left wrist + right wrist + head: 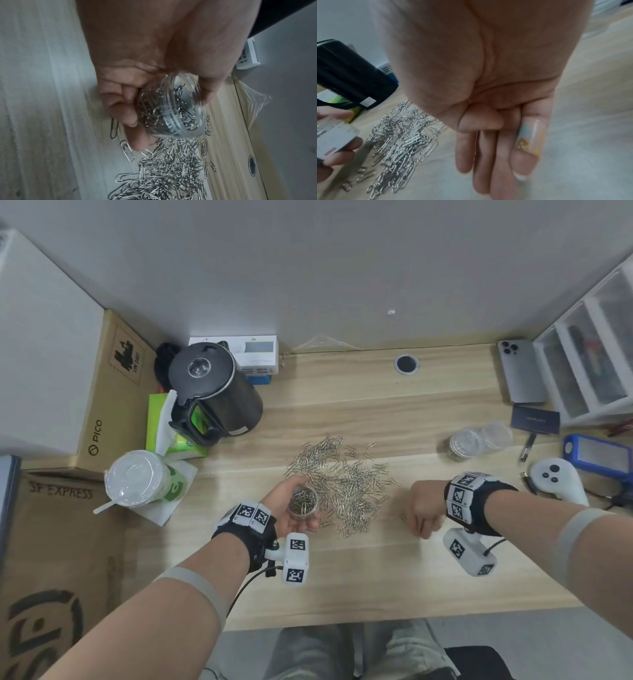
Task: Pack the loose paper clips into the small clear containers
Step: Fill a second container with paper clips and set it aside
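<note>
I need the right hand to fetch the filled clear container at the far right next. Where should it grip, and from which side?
Grip the filled container around its round side wall, coming down from above. It stands upright on the desk with an empty-looking container close on its right, so fingers probably fit best at its near and far sides. The right hand holds nothing visible.

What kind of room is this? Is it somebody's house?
Probably an office desk rather than a home, though I can't be sure. A wooden desk with a cable hole, cardboard shipping boxes beside it, and plastic drawers all suggest a workplace.
</note>
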The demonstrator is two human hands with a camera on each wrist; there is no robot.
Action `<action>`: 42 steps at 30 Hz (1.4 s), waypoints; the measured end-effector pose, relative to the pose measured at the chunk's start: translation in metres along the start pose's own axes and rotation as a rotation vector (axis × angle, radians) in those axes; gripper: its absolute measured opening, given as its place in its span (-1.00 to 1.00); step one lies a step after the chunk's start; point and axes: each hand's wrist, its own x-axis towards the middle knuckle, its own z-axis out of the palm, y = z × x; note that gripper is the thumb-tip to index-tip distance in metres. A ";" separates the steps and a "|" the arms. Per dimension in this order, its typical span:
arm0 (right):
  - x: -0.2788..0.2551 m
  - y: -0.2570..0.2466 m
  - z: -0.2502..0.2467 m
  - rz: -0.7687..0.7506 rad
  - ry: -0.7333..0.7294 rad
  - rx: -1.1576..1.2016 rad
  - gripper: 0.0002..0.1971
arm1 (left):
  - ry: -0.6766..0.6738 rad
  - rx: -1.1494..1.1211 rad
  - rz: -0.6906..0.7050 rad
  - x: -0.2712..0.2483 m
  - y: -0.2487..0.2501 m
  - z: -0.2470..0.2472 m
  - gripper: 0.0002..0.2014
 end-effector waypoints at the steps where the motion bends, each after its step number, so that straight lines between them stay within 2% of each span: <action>1: 0.004 0.002 0.002 -0.020 -0.003 0.033 -0.89 | -0.003 0.000 -0.003 -0.001 -0.001 0.000 -0.47; 4: 0.008 -0.009 0.007 -0.139 0.033 0.167 -0.84 | 0.006 0.013 0.000 0.001 -0.005 0.000 -0.45; 7: 0.011 -0.030 0.010 -0.284 0.006 0.452 -0.71 | 0.005 0.021 -0.015 0.005 -0.009 0.004 -0.42; 8: 0.010 -0.037 0.010 -0.331 0.055 0.520 -0.71 | 0.009 0.015 -0.021 0.007 -0.010 0.006 -0.42; 10: 0.011 -0.046 0.012 -0.428 0.247 0.540 -0.74 | 0.003 0.002 -0.024 0.008 -0.010 0.009 -0.45; 12: 0.011 -0.046 0.012 -0.447 0.406 0.454 -0.79 | -0.002 0.002 -0.020 0.009 -0.010 0.012 -0.47; 13: 0.013 -0.043 0.012 -0.433 0.457 0.361 -0.72 | 0.003 0.004 -0.023 0.010 -0.010 0.012 -0.47; 14: 0.012 -0.041 0.012 -0.405 0.497 0.232 -0.50 | 0.008 0.005 -0.029 0.010 -0.010 0.013 -0.46; 16: 0.010 -0.037 0.015 -0.347 0.516 -0.013 0.08 | 0.013 -0.001 -0.040 0.011 -0.009 0.013 -0.44; 17: 0.009 -0.038 0.017 -0.337 0.514 -0.113 0.28 | 0.012 -0.004 -0.042 0.011 -0.008 0.013 -0.44; 19: 0.009 -0.044 0.024 -0.327 0.506 -0.255 0.49 | 0.007 -0.009 -0.048 0.013 -0.010 0.014 -0.43; 21: 0.012 -0.053 0.031 -0.339 0.515 -0.332 0.54 | -0.007 -0.011 -0.050 0.015 -0.011 0.017 -0.40; 23: 0.016 -0.062 0.039 -0.355 0.529 -0.371 0.51 | -0.035 -0.013 -0.046 0.017 -0.011 0.023 -0.37; 25: 0.021 -0.068 0.045 -0.364 0.541 -0.359 0.38 | -0.061 -0.005 -0.041 0.018 -0.010 0.030 -0.40; 30: 0.027 -0.067 0.049 -0.467 0.586 -0.163 -0.18 | -0.156 0.038 -0.024 0.018 -0.010 0.043 -0.49; 33: 0.028 -0.067 0.049 -0.494 0.585 -0.064 -0.42 | -0.196 0.036 -0.014 0.020 -0.011 0.046 -0.49; 36: 0.027 -0.068 0.050 -0.528 0.575 -0.009 -0.55 | -0.215 0.043 -0.014 0.020 -0.011 0.050 -0.47; 42: 0.027 -0.067 0.052 -0.584 0.601 0.044 -0.63 | -0.187 0.056 -0.008 0.015 -0.007 0.050 -0.46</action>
